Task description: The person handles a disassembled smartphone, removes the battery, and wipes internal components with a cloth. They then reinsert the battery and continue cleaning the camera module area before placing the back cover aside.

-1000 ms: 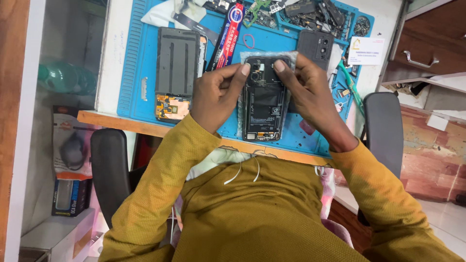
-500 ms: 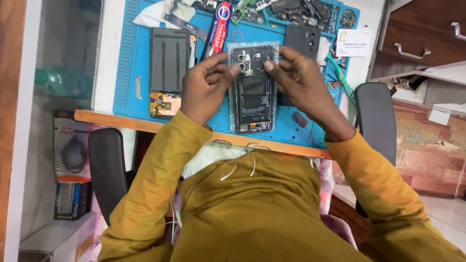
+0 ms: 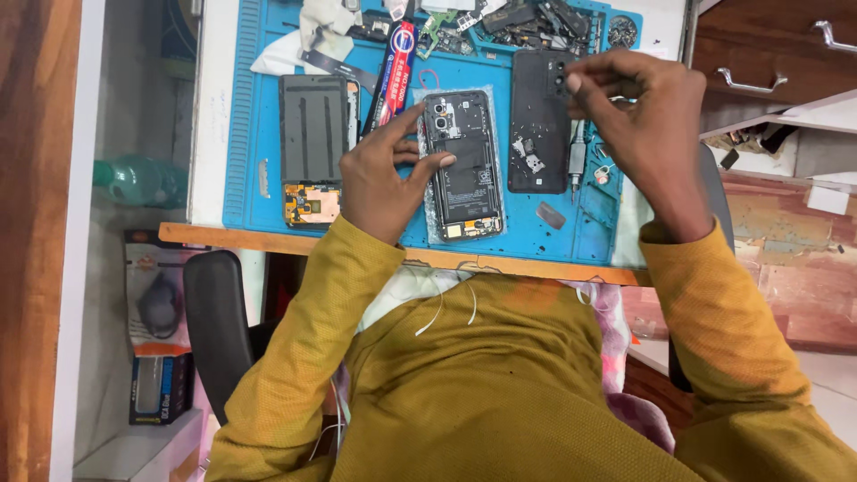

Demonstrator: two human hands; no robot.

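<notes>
Right hand [image 3: 643, 116] lifted off the opened phone [image 3: 462, 165], carried right, fingertips [image 3: 576, 82] pinched at the top of the black back cover [image 3: 539, 120]. Left hand [image 3: 386, 183] slid down the phone's left edge, thumb and forefinger spread flat against it. Phone no longer gripped between both hands.

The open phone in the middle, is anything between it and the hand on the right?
Nothing blocks it. The right hand is raised over the black back cover, which lies flat just right of the open phone. The left hand already touches that phone.
</notes>
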